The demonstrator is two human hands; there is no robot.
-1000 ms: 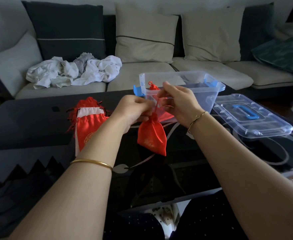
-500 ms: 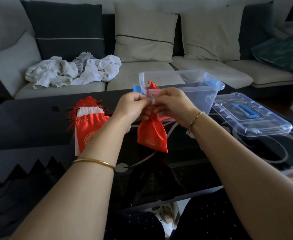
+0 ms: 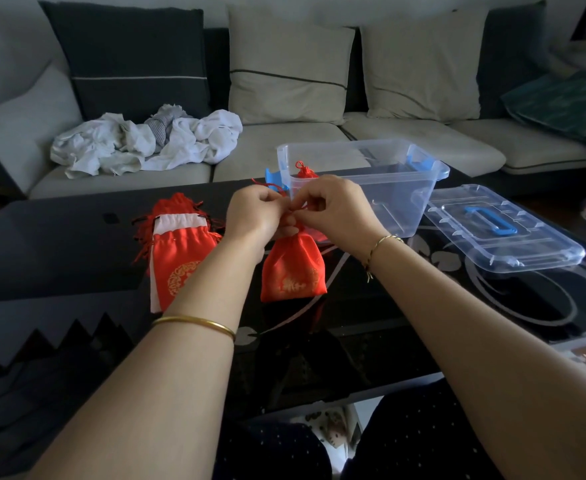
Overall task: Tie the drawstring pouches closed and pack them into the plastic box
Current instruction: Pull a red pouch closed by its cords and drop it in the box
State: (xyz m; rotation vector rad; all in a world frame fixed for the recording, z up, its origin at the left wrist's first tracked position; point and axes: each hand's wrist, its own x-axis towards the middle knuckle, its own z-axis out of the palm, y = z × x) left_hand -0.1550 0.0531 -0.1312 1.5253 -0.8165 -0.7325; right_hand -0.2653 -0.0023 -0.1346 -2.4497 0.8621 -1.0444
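Here the left hand (image 3: 257,216) and right hand (image 3: 333,213) meet, fingers curled, both pinching the thin red drawstring (image 3: 267,184) at the neck of a red pouch (image 3: 293,268); the pouch hangs below them over the dark counter (image 3: 59,244), and I cannot tell whether its base touches; just behind the hands stands the clear plastic box (image 3: 353,145), open, another red pouch (image 3: 304,172) inside at its left end; the lid (image 3: 502,230) lies flat to the right; a pile of untied pouches (image 3: 180,251) lies left; far off, crumpled white cloth (image 3: 146,143) lies on the sofa (image 3: 405,140).
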